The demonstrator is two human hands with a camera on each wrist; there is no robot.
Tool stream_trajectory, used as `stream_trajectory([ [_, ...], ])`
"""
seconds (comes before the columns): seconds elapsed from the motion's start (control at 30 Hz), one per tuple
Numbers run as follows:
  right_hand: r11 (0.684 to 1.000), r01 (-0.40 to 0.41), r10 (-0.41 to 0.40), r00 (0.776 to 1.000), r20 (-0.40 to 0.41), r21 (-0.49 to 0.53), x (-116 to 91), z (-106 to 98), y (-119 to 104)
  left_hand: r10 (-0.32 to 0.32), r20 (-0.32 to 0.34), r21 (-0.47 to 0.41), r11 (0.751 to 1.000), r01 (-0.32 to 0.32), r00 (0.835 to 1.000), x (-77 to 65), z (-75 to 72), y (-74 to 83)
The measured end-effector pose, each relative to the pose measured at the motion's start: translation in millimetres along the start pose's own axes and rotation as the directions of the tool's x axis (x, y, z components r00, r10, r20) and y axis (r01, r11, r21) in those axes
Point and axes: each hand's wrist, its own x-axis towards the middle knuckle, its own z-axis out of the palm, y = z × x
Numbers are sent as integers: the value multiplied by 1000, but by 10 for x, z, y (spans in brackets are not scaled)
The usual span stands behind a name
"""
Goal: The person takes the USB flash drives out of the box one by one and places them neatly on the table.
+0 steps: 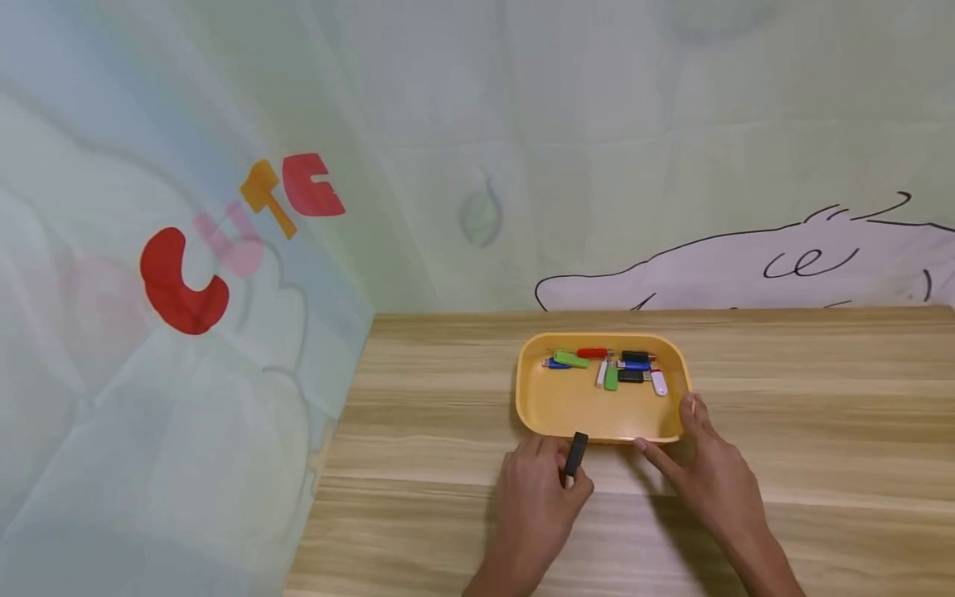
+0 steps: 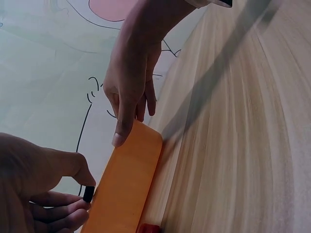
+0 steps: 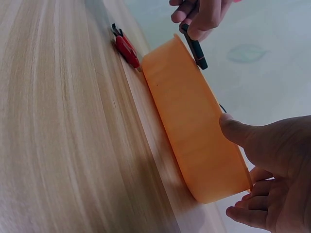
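Observation:
Between thumb and fingers, my left hand pinches a black USB stick, held upright at the front rim of the yellow-orange plastic tray. My right hand grips the tray's front right corner; its thumb lies on the front rim and the fingers reach round the right side. Inside the tray, toward the back, lie several USB sticks, among them a red one, a light green one and a white one.
On the wooden table, a red object with a dark part beside it lies just outside the tray's front, hidden from the head view by the left hand. Printed cloth hangs behind the table and along its left side.

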Motion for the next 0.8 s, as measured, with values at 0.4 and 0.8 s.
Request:
stream_trajectory([
  [0.4,1000,-6,6,1000,-7,9,3,12,4,-38,53,-14,999,39,998,-92,-13,5],
  [0.8,1000,-8,8,1000,-9,7,0,18,0,-35,55,2,999,35,998,-97,92,-42],
])
